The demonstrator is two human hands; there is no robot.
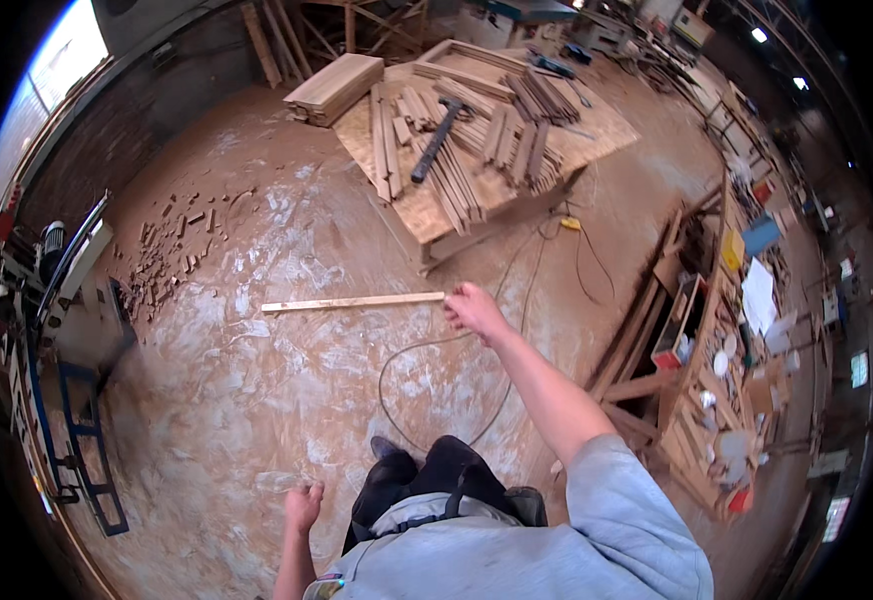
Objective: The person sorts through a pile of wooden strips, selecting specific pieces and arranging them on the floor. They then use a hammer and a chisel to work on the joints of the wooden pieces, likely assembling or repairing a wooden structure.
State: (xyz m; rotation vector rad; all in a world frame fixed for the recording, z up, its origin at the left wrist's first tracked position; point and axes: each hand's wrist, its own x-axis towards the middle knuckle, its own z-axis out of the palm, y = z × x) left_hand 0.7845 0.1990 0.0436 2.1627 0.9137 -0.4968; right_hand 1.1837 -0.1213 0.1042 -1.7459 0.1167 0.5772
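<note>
My right hand [472,311] is closed around one end of a thin, pale wooden strip [352,303]. The strip points leftward, held above the dusty floor. Low on the left, my left hand [304,506] hangs beside my leg with its fingers curled; whether anything is inside them is too small to make out. Ahead of my right hand stands a low work table [407,222] with a plywood top. On it lie several bundles of wooden strips [447,180], a dark-handled hammer [438,138] and a rectangular wooden frame [469,68].
A stack of boards [335,88] sits at the table's far left corner. Wood offcuts [182,240] litter the floor on the left, near a machine [77,280]. A cable [382,385] loops across the floor before my feet. A cluttered wooden bench [702,400] runs along the right.
</note>
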